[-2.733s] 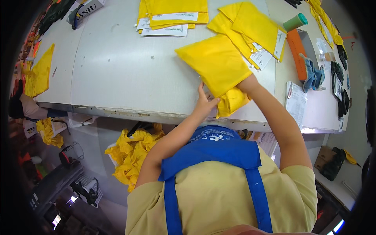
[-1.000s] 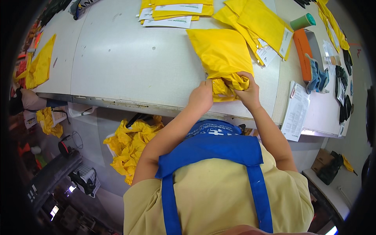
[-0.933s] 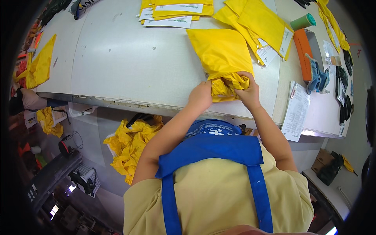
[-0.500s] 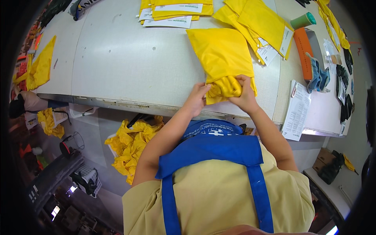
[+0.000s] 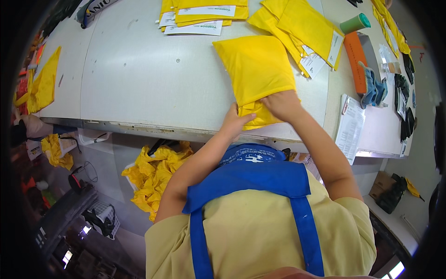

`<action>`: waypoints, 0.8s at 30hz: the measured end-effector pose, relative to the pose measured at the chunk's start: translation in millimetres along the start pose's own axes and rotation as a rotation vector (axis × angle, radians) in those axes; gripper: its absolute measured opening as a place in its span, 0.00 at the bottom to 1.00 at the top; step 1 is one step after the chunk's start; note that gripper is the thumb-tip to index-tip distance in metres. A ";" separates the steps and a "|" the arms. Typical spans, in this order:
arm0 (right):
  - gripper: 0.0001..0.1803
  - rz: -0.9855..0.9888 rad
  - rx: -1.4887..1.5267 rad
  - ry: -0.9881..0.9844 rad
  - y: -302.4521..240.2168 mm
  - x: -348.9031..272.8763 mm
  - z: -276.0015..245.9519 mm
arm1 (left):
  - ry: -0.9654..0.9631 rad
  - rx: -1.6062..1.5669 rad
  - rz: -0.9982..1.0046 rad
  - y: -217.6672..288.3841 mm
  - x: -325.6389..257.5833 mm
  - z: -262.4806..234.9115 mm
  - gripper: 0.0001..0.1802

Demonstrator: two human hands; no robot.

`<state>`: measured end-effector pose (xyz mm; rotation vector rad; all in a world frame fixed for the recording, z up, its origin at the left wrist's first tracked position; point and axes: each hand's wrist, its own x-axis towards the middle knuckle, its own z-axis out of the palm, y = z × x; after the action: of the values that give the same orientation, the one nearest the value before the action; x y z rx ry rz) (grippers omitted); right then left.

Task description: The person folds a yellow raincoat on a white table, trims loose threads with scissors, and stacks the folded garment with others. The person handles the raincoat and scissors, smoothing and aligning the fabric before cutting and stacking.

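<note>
Pouch [image 5: 257, 69], yellow, lies flat on the table [image 5: 139, 79] near the front edge, right of middle. We have both hands at its open near end, where bunched yellow fabric [image 5: 257, 118] sticks out. Left hand [image 5: 233, 122] is curled, fingers pinching the fabric at the mouth. Right hand [image 5: 282, 104] lies flat on the pouch's near corner, pressing, holding nothing we can see. We judge the step as stuffing the fabric into the pouch, mostly in. Next move likely needs the rest pushed inside while the mouth stays pinned.

Around: a stack of filled pouches [image 5: 204, 10] at the far edge, 2 or more overlapping pouches [image 5: 302, 28] just beyond ours, touching it. Orange box [image 5: 357, 63], green roll [image 5: 355, 23] and papers [image 5: 349, 128] toward the right edge. Loose yellow heap [image 5: 155, 174] sits below the front edge. Nothing blocks the hands.
</note>
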<state>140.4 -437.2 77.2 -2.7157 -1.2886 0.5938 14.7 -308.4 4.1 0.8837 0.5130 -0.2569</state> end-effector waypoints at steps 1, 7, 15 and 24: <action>0.25 -0.014 0.063 0.117 15.8 -0.9 6.5 | 0.062 -0.001 -0.019 -1.5 -1.7 -0.1 0.33; 0.26 0.159 0.357 0.361 40.2 3.6 46.4 | 0.114 0.022 0.004 -4.1 0.9 -5.4 0.36; 0.29 0.020 0.173 0.241 25.6 86.0 43.6 | 0.022 0.036 -0.032 -0.1 5.6 -10.4 0.40; 0.30 0.059 0.305 0.310 -25.5 52.6 62.5 | 0.096 0.297 -0.031 -16.2 -39.4 -34.1 0.38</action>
<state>128.4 -386.7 9.1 -2.4766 -0.9597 0.3229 -36.4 -291.3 -3.9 1.1816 0.5874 -0.3248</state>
